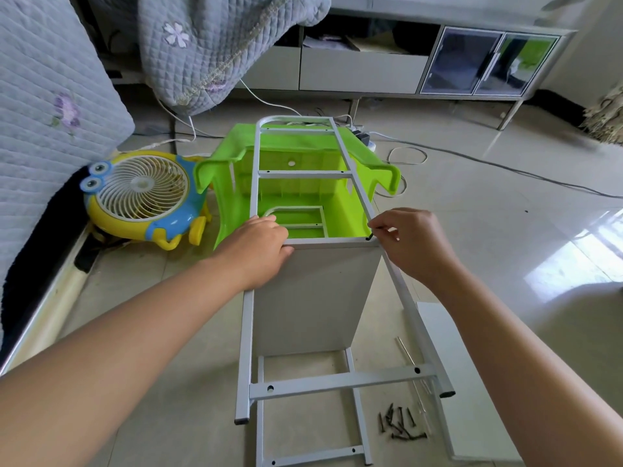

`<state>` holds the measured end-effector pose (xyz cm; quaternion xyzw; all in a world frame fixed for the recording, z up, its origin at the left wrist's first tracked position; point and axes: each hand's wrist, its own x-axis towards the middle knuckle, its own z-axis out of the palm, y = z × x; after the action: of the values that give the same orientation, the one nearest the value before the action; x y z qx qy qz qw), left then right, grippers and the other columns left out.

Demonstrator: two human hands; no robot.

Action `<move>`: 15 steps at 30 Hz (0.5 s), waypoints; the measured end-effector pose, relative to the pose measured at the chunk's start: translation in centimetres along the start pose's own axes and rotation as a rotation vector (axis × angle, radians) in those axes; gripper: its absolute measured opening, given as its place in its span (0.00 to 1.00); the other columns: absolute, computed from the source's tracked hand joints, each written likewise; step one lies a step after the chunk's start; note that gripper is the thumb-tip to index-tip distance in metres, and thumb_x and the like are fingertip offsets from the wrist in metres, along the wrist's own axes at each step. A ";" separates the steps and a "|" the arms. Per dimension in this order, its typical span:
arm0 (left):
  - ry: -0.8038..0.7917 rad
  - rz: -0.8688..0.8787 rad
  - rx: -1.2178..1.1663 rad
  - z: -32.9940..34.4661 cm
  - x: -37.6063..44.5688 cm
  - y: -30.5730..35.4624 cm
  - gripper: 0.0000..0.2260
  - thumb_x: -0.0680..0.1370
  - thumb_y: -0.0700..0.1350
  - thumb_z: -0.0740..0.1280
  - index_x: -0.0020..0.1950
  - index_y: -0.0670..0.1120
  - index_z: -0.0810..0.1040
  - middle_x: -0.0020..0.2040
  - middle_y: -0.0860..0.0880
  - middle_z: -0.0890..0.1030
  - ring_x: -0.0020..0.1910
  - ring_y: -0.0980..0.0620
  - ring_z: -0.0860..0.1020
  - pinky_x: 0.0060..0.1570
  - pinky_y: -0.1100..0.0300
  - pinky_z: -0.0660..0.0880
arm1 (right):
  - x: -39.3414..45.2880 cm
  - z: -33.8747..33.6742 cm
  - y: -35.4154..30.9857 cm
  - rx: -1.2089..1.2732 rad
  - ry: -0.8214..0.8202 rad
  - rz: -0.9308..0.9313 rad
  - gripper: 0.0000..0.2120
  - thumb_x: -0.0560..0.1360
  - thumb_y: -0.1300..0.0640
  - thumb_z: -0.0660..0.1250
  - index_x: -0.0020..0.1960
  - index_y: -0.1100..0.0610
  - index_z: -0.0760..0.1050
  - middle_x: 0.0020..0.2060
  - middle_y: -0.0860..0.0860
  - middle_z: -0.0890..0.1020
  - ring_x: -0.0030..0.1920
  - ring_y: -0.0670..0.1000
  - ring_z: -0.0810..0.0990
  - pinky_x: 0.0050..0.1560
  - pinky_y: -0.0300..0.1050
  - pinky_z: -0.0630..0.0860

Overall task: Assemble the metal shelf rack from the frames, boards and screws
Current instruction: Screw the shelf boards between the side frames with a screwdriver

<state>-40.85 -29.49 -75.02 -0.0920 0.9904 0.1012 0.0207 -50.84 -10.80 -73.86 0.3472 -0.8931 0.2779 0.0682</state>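
Two bare forearms reach in from the lower edge, no sleeves, watch or bracelet visible on either. The left hand (259, 251) and right hand (409, 246) seem ringless, though most fingers are hidden.

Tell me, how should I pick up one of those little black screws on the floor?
Pinch one screw from the pile by its thin shaft, between thumb and fingertip, coming straight down from above. The screws lie flat and jumbled on the tile floor, so nothing can slide under them. Probably start with one at the pile's edge, where its neighbours don't crowd your fingers.
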 end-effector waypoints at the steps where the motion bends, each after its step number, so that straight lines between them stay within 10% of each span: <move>1: -0.002 -0.004 0.000 0.0 0.0 0.0 0.14 0.82 0.47 0.54 0.56 0.39 0.73 0.66 0.41 0.70 0.74 0.49 0.58 0.68 0.59 0.53 | 0.1 0.0 -0.1 -0.019 -0.020 -0.008 0.09 0.73 0.69 0.64 0.49 0.64 0.82 0.46 0.58 0.83 0.46 0.57 0.81 0.49 0.42 0.73; 15: 0.039 0.019 -0.003 0.3 0.0 -0.3 0.13 0.81 0.47 0.57 0.48 0.39 0.74 0.56 0.41 0.75 0.70 0.46 0.65 0.66 0.57 0.59 | 1.2 -0.4 -0.5 -0.207 -0.243 -0.042 0.12 0.76 0.65 0.61 0.56 0.60 0.80 0.52 0.56 0.82 0.57 0.54 0.74 0.54 0.41 0.68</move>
<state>-40.80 -29.75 -75.36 -0.0846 0.9913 0.1013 0.0004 -51.44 -11.53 -72.92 0.3882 -0.9110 0.1390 0.0010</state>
